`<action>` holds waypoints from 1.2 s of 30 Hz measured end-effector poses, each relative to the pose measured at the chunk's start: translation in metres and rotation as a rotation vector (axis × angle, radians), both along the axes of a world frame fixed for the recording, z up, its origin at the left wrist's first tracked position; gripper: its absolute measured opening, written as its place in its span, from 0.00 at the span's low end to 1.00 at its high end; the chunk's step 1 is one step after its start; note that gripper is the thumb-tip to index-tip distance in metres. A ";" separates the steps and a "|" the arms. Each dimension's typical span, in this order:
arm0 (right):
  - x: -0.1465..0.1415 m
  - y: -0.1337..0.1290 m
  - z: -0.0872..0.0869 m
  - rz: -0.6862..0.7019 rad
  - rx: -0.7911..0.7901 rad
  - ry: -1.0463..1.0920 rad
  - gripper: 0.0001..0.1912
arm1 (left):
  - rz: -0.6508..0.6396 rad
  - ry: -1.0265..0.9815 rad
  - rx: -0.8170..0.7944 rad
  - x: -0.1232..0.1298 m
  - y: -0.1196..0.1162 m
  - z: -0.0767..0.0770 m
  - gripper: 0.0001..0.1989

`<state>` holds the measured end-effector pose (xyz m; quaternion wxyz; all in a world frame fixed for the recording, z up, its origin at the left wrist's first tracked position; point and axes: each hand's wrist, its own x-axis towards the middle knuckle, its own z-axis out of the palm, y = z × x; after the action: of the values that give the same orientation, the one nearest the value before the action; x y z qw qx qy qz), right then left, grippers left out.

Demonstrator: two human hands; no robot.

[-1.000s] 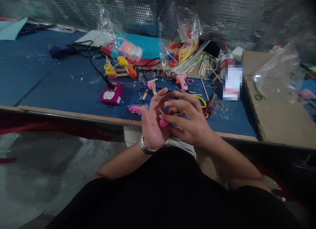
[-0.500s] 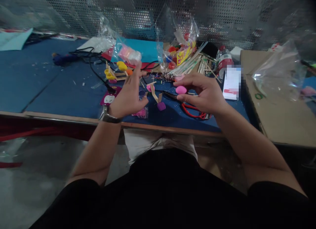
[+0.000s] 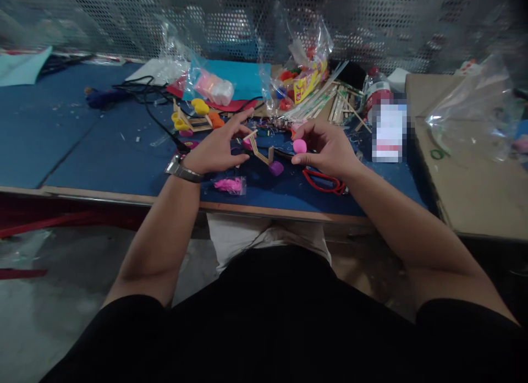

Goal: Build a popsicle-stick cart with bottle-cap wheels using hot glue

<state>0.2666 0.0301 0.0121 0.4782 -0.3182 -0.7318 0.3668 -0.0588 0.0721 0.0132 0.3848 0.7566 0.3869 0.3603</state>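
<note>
My left hand (image 3: 220,147), wearing a metal-banded watch (image 3: 184,169), is open, with thumb and fingers apart. It is beside a small bent frame of wooden sticks (image 3: 259,154) with a pink lump at one end and a purple lump (image 3: 276,168) at the other. Whether the fingertips touch the frame, I cannot tell. Between thumb and fingertips, my right hand (image 3: 325,149) holds a round pink clay ball (image 3: 300,146) over the table. Below that hand lie red-handled scissors (image 3: 324,182). A little plastic bag of pink stuff (image 3: 230,185) rests near the table edge.
Behind my left hand is another stick frame with yellow and orange lumps (image 3: 200,107). Farther back lie blue paper (image 3: 247,77), clear bags, a yellow packet (image 3: 309,83) and a pile of sticks (image 3: 340,102). A bottle (image 3: 376,91), phone (image 3: 389,132) and cardboard box (image 3: 474,179) stand at right.
My left hand has tipped lower, its fingers now bent toward the stick frame. The frame has shifted slightly right and turned. My right hand still holds the pink ball.
</note>
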 end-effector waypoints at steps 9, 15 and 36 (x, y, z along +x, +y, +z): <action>0.003 0.004 -0.011 -0.094 0.017 -0.074 0.35 | -0.086 0.349 0.233 -0.009 0.000 -0.006 0.50; 0.006 0.004 -0.018 -0.095 0.026 -0.082 0.30 | -0.072 0.359 0.241 -0.008 -0.014 -0.001 0.43; -0.002 -0.015 -0.007 -0.021 0.159 -0.135 0.23 | -0.249 0.409 0.351 0.007 -0.033 -0.001 0.38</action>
<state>0.2644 0.0150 0.0053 0.4552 -0.3108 -0.7859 0.2802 -0.0518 0.0393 0.0120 0.2036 0.9101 0.2923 0.2119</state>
